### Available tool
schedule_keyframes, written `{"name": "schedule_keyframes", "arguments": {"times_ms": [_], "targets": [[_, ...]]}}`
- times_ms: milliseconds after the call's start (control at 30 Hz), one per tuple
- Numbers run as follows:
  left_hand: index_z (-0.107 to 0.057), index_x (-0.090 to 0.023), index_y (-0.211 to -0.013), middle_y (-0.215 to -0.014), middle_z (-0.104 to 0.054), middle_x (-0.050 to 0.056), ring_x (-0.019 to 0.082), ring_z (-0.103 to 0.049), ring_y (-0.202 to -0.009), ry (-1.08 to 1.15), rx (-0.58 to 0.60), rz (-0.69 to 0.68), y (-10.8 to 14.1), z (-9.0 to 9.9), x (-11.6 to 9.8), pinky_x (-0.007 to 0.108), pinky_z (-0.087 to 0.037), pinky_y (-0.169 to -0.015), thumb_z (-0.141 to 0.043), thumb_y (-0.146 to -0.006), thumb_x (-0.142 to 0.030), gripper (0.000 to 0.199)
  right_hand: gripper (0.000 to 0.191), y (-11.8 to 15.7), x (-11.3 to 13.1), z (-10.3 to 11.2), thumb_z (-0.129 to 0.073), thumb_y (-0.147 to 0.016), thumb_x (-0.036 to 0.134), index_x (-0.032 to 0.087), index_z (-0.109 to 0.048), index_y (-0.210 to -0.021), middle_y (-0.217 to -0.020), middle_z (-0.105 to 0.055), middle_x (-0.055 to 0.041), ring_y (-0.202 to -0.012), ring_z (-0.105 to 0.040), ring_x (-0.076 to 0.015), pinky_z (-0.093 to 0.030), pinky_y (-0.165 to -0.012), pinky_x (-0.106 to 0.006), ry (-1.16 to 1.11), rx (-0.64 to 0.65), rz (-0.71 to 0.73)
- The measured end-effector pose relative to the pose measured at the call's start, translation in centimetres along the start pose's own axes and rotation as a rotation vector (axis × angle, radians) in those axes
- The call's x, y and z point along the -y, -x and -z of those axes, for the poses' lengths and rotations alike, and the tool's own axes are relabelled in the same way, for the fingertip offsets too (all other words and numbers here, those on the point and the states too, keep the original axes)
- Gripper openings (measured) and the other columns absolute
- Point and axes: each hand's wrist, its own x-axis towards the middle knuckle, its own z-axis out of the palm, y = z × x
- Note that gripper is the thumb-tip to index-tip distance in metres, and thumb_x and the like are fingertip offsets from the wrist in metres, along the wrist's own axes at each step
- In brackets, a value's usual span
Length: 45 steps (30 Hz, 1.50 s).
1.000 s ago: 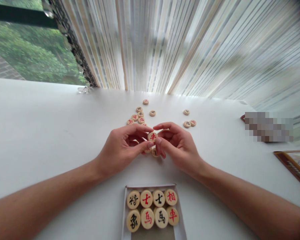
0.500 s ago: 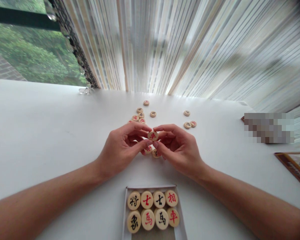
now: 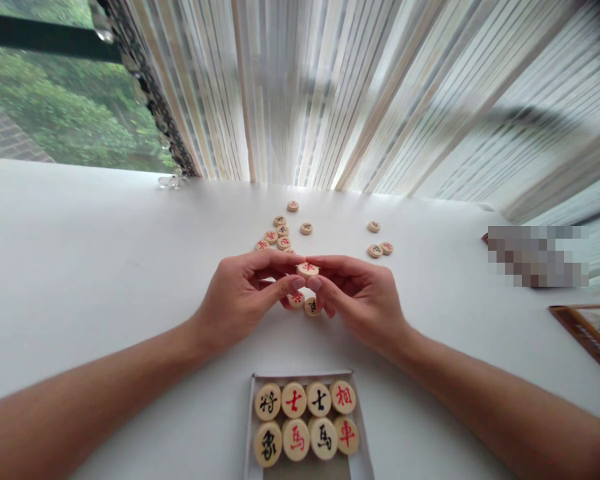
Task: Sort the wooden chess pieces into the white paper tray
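One round wooden Chinese chess piece (image 3: 308, 269) with a red character is pinched between the fingertips of my left hand (image 3: 253, 287) and my right hand (image 3: 357, 290). Both hands are closed on it, thumbs below and index fingers above, over the white table. Just under the fingertips lie a red-marked piece (image 3: 296, 299) and a black-marked piece (image 3: 312, 307), partly covered by fingers. Nearer to me stands an open white box (image 3: 251, 427) holding two rows of pieces with red and black characters.
Several loose pieces (image 3: 271, 237) lie beyond my left hand, and a small group (image 3: 375, 251) sits farther right. Striped curtains (image 3: 300, 93) hang behind the table (image 3: 105, 267). A brown-edged item (image 3: 587, 333) lies at the right.
The held chess piece has tipped back, so its face now points more upward and its rim shows. My index fingers have come down slightly, uncovering more of the pieces behind.
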Motion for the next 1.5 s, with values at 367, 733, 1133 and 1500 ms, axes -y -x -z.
{"name": "schedule_keyframes", "arguments": {"times_ms": [367,733,1133,1500], "targets": [[-0.081,-0.013,-0.112,-0.083,-0.082,0.005,0.015,-0.076,-0.068,-0.001,0.026,0.029,0.16,-0.08,-0.09,0.022,-0.067,-0.062,-0.088,-0.086,-0.025,0.030,0.043,-0.05,0.08,-0.03,-0.082,-0.089,0.057,0.015,-0.081,-0.079,-0.057,-0.070,-0.0026,-0.042,-0.055,-0.0094,-0.045,-0.039,-0.020,-0.010,0.010,-0.091],[-0.082,-0.017,-0.116,-0.087,-0.082,0.004,0.013,-0.076,-0.073,-0.162,0.082,-0.084,0.44,0.01,0.16,0.020,-0.065,-0.068,-0.082,-0.090,-0.018,0.027,0.043,-0.15,0.12,-0.03,-0.097,-0.072,0.051,0.016,-0.075,-0.080,-0.065,-0.071,-0.0019,-0.050,-0.053,-0.0093,-0.041,-0.045,-0.021,-0.096,0.113,-0.171],[-0.083,-0.018,-0.106,-0.093,-0.081,0.005,0.016,-0.077,-0.080,-0.237,0.120,-0.139,0.50,-0.03,-0.19,0.022,-0.065,-0.072,-0.083,-0.089,-0.020,0.017,0.045,0.00,0.41,0.23,-0.083,-0.086,0.058,0.017,-0.070,-0.074,-0.061,-0.066,-0.0009,-0.052,-0.050,-0.0104,-0.038,-0.048,-0.023,-0.010,0.130,-0.144],[-0.082,-0.017,-0.111,-0.088,-0.080,0.004,0.015,-0.075,-0.076,-0.184,0.047,-0.079,0.48,0.06,0.13,0.022,-0.063,-0.069,-0.088,-0.086,-0.024,0.026,0.040,-0.14,0.63,0.26,-0.089,-0.082,0.052,0.017,-0.070,-0.085,-0.069,-0.069,-0.0012,-0.058,-0.055,-0.0115,-0.043,-0.054,-0.024,-0.128,0.203,-0.183]]}}
